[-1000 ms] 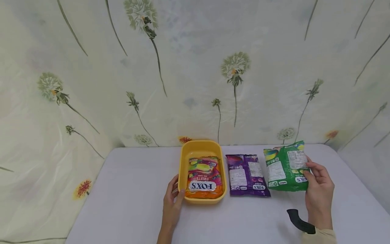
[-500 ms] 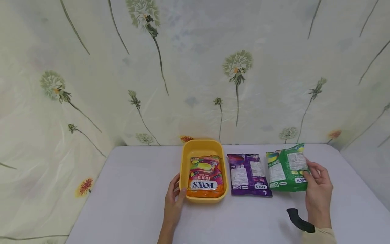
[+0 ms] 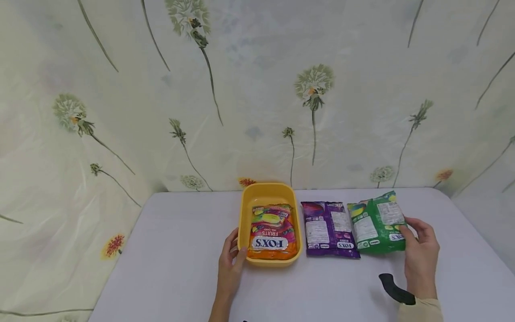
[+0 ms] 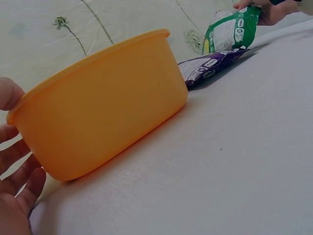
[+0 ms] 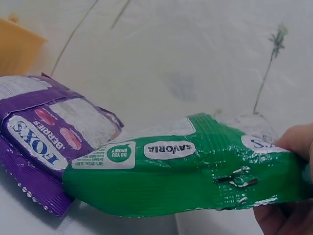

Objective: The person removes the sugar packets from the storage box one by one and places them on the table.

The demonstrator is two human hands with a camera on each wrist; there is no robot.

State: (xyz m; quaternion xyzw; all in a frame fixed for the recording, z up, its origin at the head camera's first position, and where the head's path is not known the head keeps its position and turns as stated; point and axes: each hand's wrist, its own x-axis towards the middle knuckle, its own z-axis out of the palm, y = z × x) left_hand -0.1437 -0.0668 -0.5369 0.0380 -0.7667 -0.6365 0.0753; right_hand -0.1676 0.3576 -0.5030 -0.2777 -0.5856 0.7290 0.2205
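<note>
My right hand (image 3: 420, 250) pinches the right edge of a green candy bag (image 3: 378, 226), thumb on its upper face. Seen from the right wrist, the green bag (image 5: 190, 171) is tilted, and its left end overlaps the purple candy bag (image 5: 49, 122). That purple bag (image 3: 330, 230) lies back side up on the table, right of a yellow plastic tub (image 3: 270, 192). Inside the tub is an orange and pink fruit candy bag (image 3: 272, 232). My left hand (image 3: 231, 264) grips the tub's near left side; the left wrist view shows the thumb at the rim and fingers against the outer wall (image 4: 102, 107).
A white-covered table (image 3: 181, 250) carries everything. Behind it hangs a pale backdrop (image 3: 257, 89) printed with dandelions, right at the table's far edge. A black curved strap piece (image 3: 396, 290) sticks out from the right wrist by a beige sleeve (image 3: 420, 311).
My right hand has brought the green bag lower and slightly left, so its left edge is now against the purple bag. The left hand keeps its place on the tub.
</note>
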